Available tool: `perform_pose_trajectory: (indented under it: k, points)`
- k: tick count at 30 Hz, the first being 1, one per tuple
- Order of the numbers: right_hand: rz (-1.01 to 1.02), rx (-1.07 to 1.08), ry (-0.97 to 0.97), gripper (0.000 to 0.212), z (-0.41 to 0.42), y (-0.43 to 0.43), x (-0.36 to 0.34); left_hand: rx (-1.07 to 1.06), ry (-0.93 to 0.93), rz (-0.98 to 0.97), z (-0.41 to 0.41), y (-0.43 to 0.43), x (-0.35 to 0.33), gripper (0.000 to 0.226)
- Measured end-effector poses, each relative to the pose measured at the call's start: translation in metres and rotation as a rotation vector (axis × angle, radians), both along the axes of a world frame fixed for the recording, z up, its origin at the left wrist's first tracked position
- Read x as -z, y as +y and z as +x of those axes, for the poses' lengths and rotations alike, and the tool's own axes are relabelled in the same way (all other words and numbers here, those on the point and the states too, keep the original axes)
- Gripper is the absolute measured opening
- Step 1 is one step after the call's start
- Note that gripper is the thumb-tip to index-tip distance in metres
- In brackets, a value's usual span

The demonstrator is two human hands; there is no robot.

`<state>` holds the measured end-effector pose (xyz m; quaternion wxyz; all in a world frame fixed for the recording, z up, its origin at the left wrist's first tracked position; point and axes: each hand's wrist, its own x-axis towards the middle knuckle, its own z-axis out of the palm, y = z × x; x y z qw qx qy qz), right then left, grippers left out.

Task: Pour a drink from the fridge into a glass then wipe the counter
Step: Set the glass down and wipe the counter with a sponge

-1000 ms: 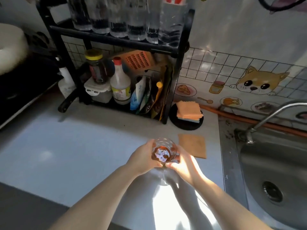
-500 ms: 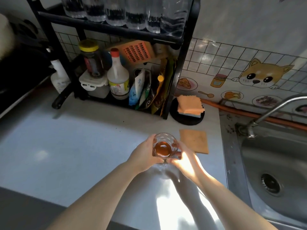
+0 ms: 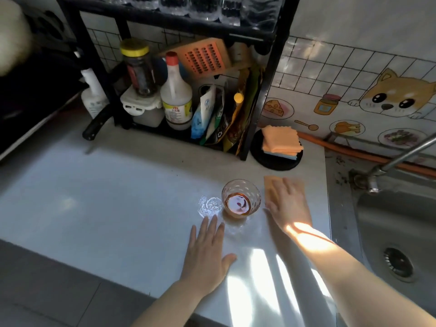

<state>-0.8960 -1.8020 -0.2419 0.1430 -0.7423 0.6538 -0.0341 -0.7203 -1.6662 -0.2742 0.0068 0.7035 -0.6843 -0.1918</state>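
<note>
A clear dimpled glass [image 3: 241, 198] with a little brown drink in its bottom stands upright on the pale counter [image 3: 106, 208]. My left hand [image 3: 207, 251] lies flat and open on the counter just in front of the glass, holding nothing. My right hand [image 3: 289, 205] rests with spread fingers on a flat orange cloth [image 3: 271, 182] to the right of the glass; most of the cloth is hidden under the hand.
A black rack [image 3: 266, 95] with bottles, jars and packets stands behind the glass. A stack of folded cloths [image 3: 280, 141] sits on a black dish. The steel sink [image 3: 401, 232] and tap [image 3: 398, 156] are at the right. Counter's front edge runs below my left wrist.
Both hands held the glass above the counter before. The glass now stands on the counter, both hands have let go, and my right hand has moved onto the orange cloth.
</note>
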Motion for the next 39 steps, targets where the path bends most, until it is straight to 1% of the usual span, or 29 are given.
perform_pose_trajectory:
  k: [3,5,8,11,16,18,19,20,22,23,24,25,26,28,29,31,32,33,34,36,38,39]
  points:
    - [-0.059,-0.065,0.139,0.055,0.001,-0.007,0.008,0.007,0.012,0.041,0.001,0.003,0.012,0.067]
    - [-0.037,-0.067,0.143,0.056,0.003,-0.012,0.014,0.016,-0.008,0.05,0.001,0.004,0.015,0.066]
    - [0.053,-0.044,0.138,0.057,0.003,-0.01,0.027,0.029,-0.038,0.009,0.0,0.005,0.02,0.065]
    - [0.051,-0.034,0.142,0.054,-0.001,-0.006,0.035,0.032,-0.063,0.02,-0.001,0.004,0.023,0.063]
    - [0.009,-0.037,0.091,0.05,-0.003,0.012,0.036,0.011,-0.11,-0.058,-0.003,0.003,0.02,0.075]
    - [0.006,-0.068,0.081,0.049,-0.004,0.022,0.037,0.024,-0.094,-0.076,-0.005,0.001,0.014,0.087]
    - [0.036,-0.09,0.071,0.049,-0.006,0.026,0.037,0.047,-0.097,-0.08,-0.006,0.002,0.013,0.091]
    - [0.055,-0.125,0.062,0.048,-0.009,0.031,0.037,0.052,-0.09,-0.034,-0.006,0.003,0.011,0.088]
    - [-0.015,-0.226,0.029,0.045,-0.015,0.04,0.032,0.033,-0.069,0.04,-0.007,0.002,0.004,0.072]
    - [-0.025,-0.251,-0.009,0.045,-0.018,0.045,0.029,0.018,-0.065,0.057,-0.009,0.003,-0.001,0.068]
    - [-0.039,-0.279,-0.032,0.048,-0.021,0.05,0.025,0.011,-0.06,0.05,-0.011,0.004,-0.005,0.065]
    - [0.004,-0.286,-0.072,0.049,-0.023,0.057,0.019,0.012,-0.05,0.043,-0.014,0.006,-0.011,0.063]
    - [-0.003,-0.281,-0.129,0.045,-0.025,0.064,0.018,0.016,-0.029,0.034,-0.017,0.01,-0.015,0.061]
    - [-0.016,-0.178,-0.29,0.032,-0.033,0.077,0.017,0.05,-0.015,0.018,-0.022,0.019,-0.02,0.059]
    - [0.048,-0.103,-0.349,0.028,-0.037,0.084,0.017,0.07,-0.003,0.013,-0.025,0.022,-0.024,0.06]
    - [0.076,-0.021,-0.328,0.029,-0.046,0.097,0.018,0.102,-0.005,-0.015,-0.03,0.024,-0.033,0.062]
    - [-0.043,-0.008,-0.314,0.034,-0.051,0.103,0.014,0.127,-0.031,-0.043,-0.033,0.022,-0.037,0.061]
    - [-0.059,0.038,-0.376,0.041,-0.053,0.11,0.011,0.156,-0.052,-0.061,-0.037,0.02,-0.041,0.06]
    - [-0.115,-0.018,-0.375,0.046,-0.057,0.117,0.009,0.187,-0.06,-0.068,-0.042,0.019,-0.046,0.059]
    - [-0.104,-0.004,-0.4,0.05,-0.064,0.128,-0.008,0.269,-0.066,-0.096,-0.05,0.015,-0.054,0.06]
    - [-0.156,0.119,-0.431,0.047,-0.083,0.142,-0.016,0.379,-0.032,-0.109,-0.062,0.01,-0.063,0.06]
    - [-0.142,0.209,-0.462,0.044,-0.093,0.152,-0.02,0.418,-0.04,-0.155,-0.07,0.008,-0.066,0.054]
